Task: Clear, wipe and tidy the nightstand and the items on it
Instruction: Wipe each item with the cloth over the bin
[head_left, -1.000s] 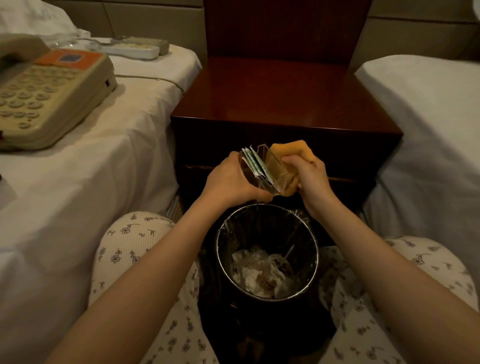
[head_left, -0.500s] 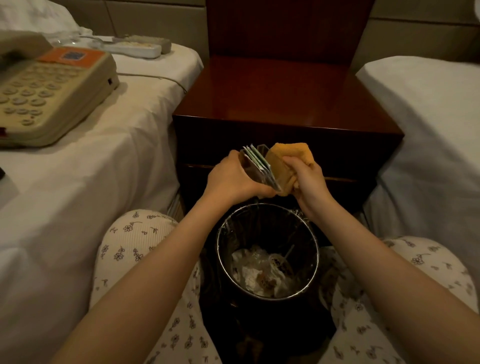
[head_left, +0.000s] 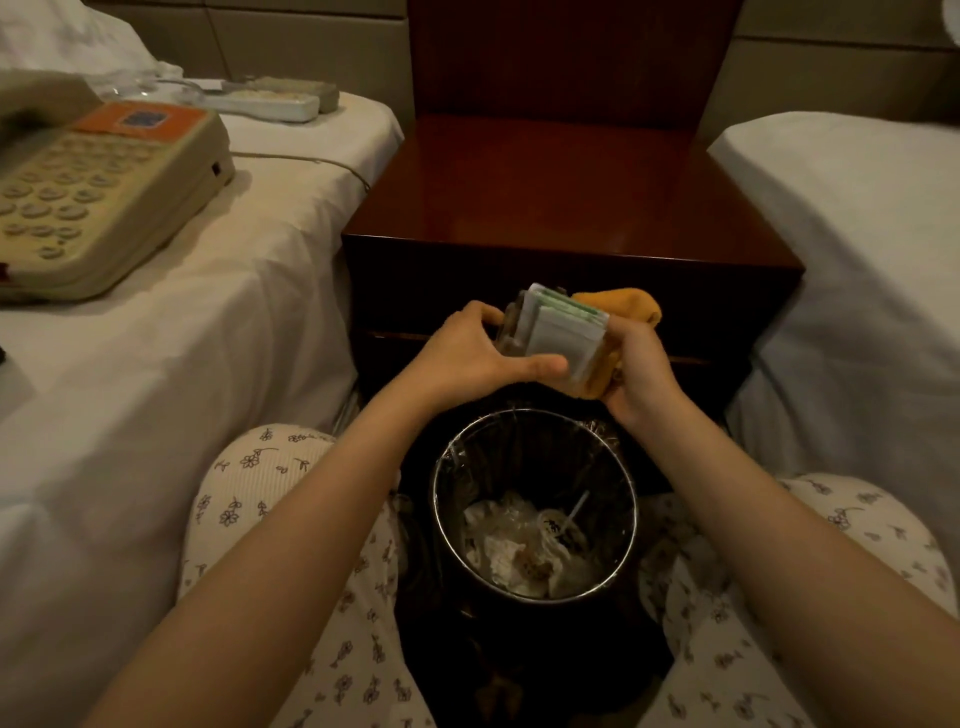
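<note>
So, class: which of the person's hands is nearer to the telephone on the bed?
Left. The left hand holds the clear packet holder on the side toward the telephone; the right hand, gripping the orange cloth, sits farther away.

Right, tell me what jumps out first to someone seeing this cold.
Dead centre, the left hand and right hand hold a clear holder of packets against an orange cloth, above a lined bin with trash in it. The phone lies on the left bed.
</note>
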